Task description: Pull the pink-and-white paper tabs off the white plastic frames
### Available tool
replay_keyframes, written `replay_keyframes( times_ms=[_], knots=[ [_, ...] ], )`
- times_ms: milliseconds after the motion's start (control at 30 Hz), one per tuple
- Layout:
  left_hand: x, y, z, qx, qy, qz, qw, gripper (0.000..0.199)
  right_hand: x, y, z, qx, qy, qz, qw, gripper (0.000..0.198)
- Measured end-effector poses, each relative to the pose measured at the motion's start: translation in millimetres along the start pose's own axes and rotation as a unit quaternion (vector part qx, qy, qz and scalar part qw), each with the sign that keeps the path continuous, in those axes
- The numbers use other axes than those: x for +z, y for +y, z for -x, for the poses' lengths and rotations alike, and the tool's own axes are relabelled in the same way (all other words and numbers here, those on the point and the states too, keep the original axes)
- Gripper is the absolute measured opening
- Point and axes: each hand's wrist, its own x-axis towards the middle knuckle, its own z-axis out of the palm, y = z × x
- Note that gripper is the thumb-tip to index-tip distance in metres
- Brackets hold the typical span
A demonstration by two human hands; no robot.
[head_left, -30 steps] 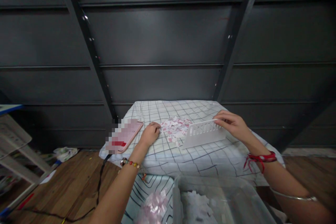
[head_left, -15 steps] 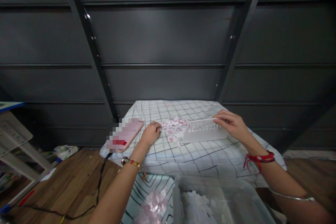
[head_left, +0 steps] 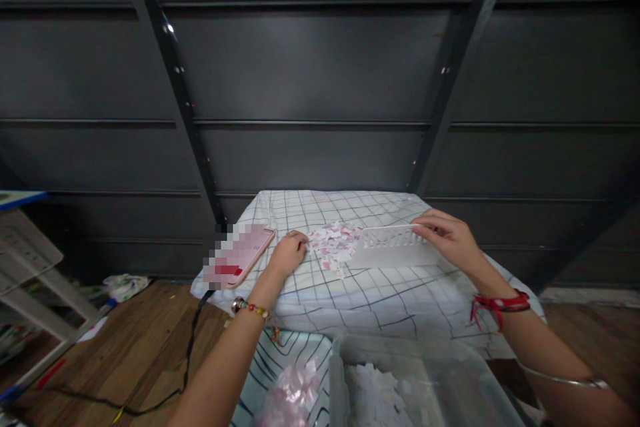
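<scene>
My right hand [head_left: 445, 235] pinches the top rim of a white plastic basket [head_left: 395, 253] with a row of holes, at its right end. The basket lies low on the checked cloth, and its left end touches a heap of small white and pink paper pieces [head_left: 333, 243]. At the heap's left edge rests my left hand [head_left: 290, 252], with its fingers curled together. Its fingertips are partly hidden, so anything in them cannot be made out. The inside of the basket is mostly out of sight.
Left of my left hand lies a pink phone [head_left: 245, 253], partly pixelated. Nearer me stand a striped tray [head_left: 265, 353] with a pink plastic bundle [head_left: 295, 390] and a clear bin [head_left: 420, 347] holding white pieces. A black cable [head_left: 190, 347] runs over the floor. Dark wall panels rise behind.
My right hand and the basket have shifted slightly to the right, and the basket's lower edge sits a little higher in view. The left hand and the paper heap look almost unchanged.
</scene>
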Motion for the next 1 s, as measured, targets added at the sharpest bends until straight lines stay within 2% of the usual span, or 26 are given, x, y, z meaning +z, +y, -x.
replay_keyframes(
  times_ms=[267,567,800,1000],
  knots=[
    [-0.7,0.0,0.1,-0.001,-0.005,0.005,1.0,0.029,7.4,0.0,1.3,-0.003,-0.018,-0.002,1.0,0.014],
    [-0.3,-0.2,0.0,-0.007,-0.006,0.003,1.0,0.029,-1.2,3.8,6.1,0.012,0.02,0.007,1.0,0.014],
    [0.3,-0.7,-0.4,-0.005,-0.004,-0.002,1.0,0.029,4.8,-2.3,5.9,0.008,-0.008,-0.006,1.0,0.013],
    [-0.5,0.5,-0.3,0.002,-0.003,-0.008,1.0,0.028,6.4,8.2,8.8,0.026,0.015,0.029,0.999,0.015]
  ],
)
